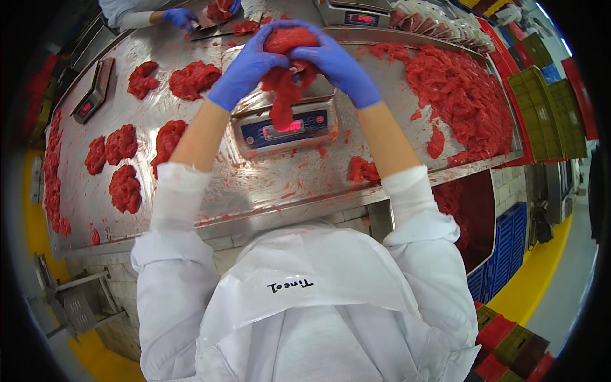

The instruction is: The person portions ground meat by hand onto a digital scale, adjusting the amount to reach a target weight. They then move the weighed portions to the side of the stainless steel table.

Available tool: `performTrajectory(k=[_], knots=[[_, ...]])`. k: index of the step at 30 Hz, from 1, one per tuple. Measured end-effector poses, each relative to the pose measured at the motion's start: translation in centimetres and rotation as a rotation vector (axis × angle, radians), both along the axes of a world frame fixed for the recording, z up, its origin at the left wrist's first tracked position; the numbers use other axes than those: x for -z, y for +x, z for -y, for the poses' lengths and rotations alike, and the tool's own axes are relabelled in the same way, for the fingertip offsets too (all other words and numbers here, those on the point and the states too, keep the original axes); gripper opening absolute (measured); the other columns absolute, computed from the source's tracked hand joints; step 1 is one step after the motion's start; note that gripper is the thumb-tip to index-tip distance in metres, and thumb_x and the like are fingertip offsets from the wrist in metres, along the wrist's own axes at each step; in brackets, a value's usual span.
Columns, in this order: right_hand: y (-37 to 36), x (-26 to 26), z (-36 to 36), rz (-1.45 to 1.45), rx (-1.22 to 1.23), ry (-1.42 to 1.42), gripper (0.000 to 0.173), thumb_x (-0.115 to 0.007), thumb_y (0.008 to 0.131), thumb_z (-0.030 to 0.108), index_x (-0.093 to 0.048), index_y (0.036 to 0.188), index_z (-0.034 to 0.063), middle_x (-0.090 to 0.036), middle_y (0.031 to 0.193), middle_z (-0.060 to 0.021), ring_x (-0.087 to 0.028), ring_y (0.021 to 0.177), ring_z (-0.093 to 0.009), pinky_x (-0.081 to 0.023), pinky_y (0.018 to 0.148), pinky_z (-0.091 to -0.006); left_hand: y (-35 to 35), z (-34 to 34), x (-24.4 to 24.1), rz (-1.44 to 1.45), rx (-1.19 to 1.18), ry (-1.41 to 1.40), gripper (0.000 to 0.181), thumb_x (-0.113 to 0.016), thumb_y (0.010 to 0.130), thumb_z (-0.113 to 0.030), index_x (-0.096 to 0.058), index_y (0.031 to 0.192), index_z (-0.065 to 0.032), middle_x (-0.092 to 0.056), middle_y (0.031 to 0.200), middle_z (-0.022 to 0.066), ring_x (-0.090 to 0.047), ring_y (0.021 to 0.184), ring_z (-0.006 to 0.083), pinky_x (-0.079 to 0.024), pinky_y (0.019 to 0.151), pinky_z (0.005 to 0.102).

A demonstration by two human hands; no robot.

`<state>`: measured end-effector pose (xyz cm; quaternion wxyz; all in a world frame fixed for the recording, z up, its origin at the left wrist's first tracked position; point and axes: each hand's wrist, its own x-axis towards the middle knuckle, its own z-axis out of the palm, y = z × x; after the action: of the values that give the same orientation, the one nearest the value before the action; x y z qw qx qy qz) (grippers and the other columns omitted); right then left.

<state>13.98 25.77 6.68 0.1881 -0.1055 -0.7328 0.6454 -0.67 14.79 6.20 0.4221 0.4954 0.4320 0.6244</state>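
Both my hands wear blue gloves and are raised over a digital bench scale (243,150). Between them they hold a lump of raw red meat (292,40); my left hand (250,69) presses it from the left and my right hand (336,67) from the right. A loose strip of the meat hangs below my fingers, in front of the lit display, and covers part of it. The hands and meat hide much of the weighing plate. A small piece of meat (363,170) lies on the steel table near my right forearm.
Separate meat portions (125,188) lie on the steel table (258,193) at left, near a second scale (93,93). A large meat heap (460,105) fills the right side. Across the table are another worker's gloved hand (179,18), a third scale (355,16) and packed bags (439,24).
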Motion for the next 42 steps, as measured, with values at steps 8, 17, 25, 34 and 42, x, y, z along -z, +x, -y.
performTrajectory(k=[8, 17, 25, 34, 42], knots=[[13.3, 6.9, -3.0, 0.518, 0.368, -0.011, 0.027, -0.063, 0.081, 0.011, -0.063, 0.105, 0.0001, -0.064, 0.1, -0.0093, -0.06, 0.088, -0.013, -0.049, 0.076, -0.024, -3.8, 14.3, 5.1, -0.207, -0.472, -0.29, 0.042, -0.058, 0.081, -0.002, -0.048, 0.122, -0.0011, -0.056, 0.117, 0.0082, -0.059, 0.099, 0.0181, -0.048, 0.084, 0.0294], [-1.1, 4.8, 4.7, 0.011, 0.242, -0.076, 0.021, -0.062, 0.079, 0.011, -0.064, 0.096, -0.0015, -0.066, 0.083, -0.0061, -0.063, 0.073, -0.011, -0.051, 0.069, -0.0243, 0.6, 5.1, 3.9, -0.546, -0.448, -0.067, 0.031, -0.065, 0.08, -0.011, -0.055, 0.109, -0.0041, -0.056, 0.111, 0.0109, -0.055, 0.099, 0.0181, -0.047, 0.084, 0.0311], [11.6, 5.2, -1.0, 0.137, 0.395, -0.062, 0.016, -0.067, 0.079, 0.019, -0.066, 0.085, 0.0049, -0.057, 0.065, 0.0029, -0.046, 0.053, -0.003, -0.036, 0.048, -0.0197, -4.4, 13.5, 3.1, -0.743, -0.761, -0.005, 0.029, -0.067, 0.077, -0.014, -0.06, 0.105, -0.0079, -0.052, 0.103, 0.0089, -0.053, 0.09, 0.015, -0.044, 0.076, 0.0265], [15.3, 8.8, -4.4, 0.273, 0.577, 0.605, 0.025, -0.064, 0.08, 0.019, -0.063, 0.097, 0.0004, -0.064, 0.084, -0.0137, -0.062, 0.077, -0.021, -0.049, 0.073, -0.0308, -2.2, 15.0, 4.8, -1.128, -0.542, -0.176, 0.061, -0.075, 0.071, -0.02, -0.048, 0.126, -0.0124, -0.042, 0.128, 0.0128, -0.042, 0.118, 0.0321, -0.035, 0.1, 0.041], [-4.0, 5.7, -2.3, 0.377, 0.129, 1.365, 0.027, -0.053, 0.08, 0.025, -0.06, 0.098, 0.0059, -0.063, 0.088, -0.0195, -0.06, 0.084, -0.037, -0.048, 0.073, -0.0454, -2.4, 0.5, 3.2, -1.317, -0.462, -0.108, 0.091, -0.07, 0.068, -0.05, -0.025, 0.141, -0.0197, -0.018, 0.146, 0.0148, -0.013, 0.135, 0.0403, -0.015, 0.106, 0.058]])
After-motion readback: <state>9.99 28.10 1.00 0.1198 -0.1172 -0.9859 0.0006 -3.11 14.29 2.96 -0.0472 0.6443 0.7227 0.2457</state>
